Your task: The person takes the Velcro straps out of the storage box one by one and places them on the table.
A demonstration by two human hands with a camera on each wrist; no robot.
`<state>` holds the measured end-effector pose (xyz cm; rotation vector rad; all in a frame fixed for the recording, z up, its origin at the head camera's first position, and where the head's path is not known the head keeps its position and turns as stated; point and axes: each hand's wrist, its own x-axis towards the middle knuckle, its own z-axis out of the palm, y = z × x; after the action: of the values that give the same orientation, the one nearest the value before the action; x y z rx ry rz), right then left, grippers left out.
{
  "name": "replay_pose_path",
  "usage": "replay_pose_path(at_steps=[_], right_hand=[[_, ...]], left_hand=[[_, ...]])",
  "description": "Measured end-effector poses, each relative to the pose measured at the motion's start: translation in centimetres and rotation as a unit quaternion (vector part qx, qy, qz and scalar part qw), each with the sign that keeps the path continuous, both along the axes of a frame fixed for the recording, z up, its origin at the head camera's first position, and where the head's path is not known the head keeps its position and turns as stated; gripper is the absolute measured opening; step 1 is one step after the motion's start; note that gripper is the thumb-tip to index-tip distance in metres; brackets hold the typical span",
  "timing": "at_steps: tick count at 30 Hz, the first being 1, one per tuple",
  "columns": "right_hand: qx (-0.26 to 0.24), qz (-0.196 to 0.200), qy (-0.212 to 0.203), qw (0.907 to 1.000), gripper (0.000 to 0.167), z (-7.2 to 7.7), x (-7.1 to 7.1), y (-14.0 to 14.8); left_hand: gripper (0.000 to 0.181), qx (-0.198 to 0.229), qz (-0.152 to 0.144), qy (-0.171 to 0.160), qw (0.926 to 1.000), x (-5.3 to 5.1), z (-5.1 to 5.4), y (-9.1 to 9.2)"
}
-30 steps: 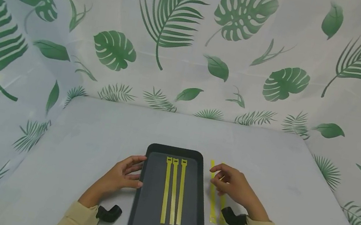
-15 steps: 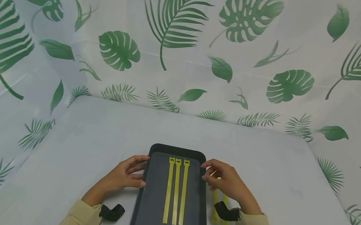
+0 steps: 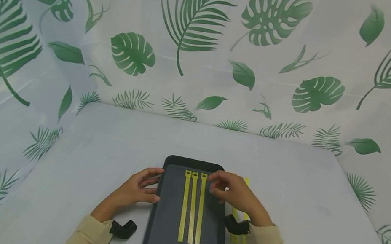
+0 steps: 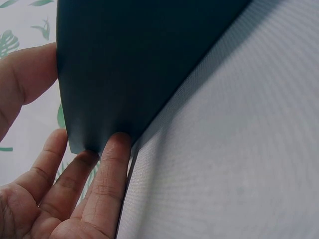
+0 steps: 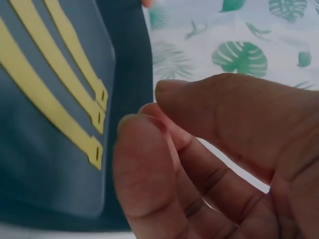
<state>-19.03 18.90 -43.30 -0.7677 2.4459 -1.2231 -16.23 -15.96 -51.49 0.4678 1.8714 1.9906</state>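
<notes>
Fingertips of my left hand point(image 3: 135, 189) touch the left side of the dark tray point(image 3: 150, 234); in the left wrist view, the fingers point(image 4: 107, 184) rest against its outer wall point(image 4: 124, 64). Three yellow straps point(image 3: 184, 210) lie lengthwise in the tray, slotted heads at the far end. My right hand point(image 3: 239, 193) is above the tray's right rim, fingertips near the rightmost strap's head point(image 3: 204, 176). Nothing shows between its loosely bent fingers in the right wrist view, where the strap heads point(image 5: 95, 152) lie beside them. More yellow straps point(image 3: 234, 238) are partly hidden under the right hand.
A white cloth surface point(image 3: 120, 135) surrounds the tray. Behind it and at both sides stand white cloth walls point(image 3: 203, 72) printed with green leaves. A black curved piece point(image 3: 123, 229) sits at the left cuff and another point(image 3: 236, 225) at the right cuff.
My right hand has moved left, from above the straps beside the tray to over its right rim. The left hand stays at the tray's left side. The whole view has shifted slightly.
</notes>
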Motion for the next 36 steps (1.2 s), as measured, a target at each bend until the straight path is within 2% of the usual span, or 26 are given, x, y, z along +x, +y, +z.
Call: replay_pose_path(at_steps=[10,18,22,36], right_hand=[[0.019,0.041,-0.006,0.9989,0.025,-0.2,-0.4,-1.7],[0.019,0.082,0.024,0.9961,0.019,-0.5,-0.9,-2.6],[0.014,0.104,0.025,0.9942,0.016,-0.6,-1.2,-3.1],[0.041,0.131,0.036,0.9899,0.023,-1.7,-2.0,-4.8]], left_hand=[[0.088,0.003,-0.007,-0.001,1.0,-0.1,-0.3,0.1],[0.089,-0.005,-0.012,0.01,0.9999,-0.1,-0.2,-0.2],[0.089,-0.006,-0.015,0.01,0.9998,-0.1,-0.3,-0.2],[0.088,0.002,-0.016,0.01,0.9998,0.0,-0.5,-0.3]])
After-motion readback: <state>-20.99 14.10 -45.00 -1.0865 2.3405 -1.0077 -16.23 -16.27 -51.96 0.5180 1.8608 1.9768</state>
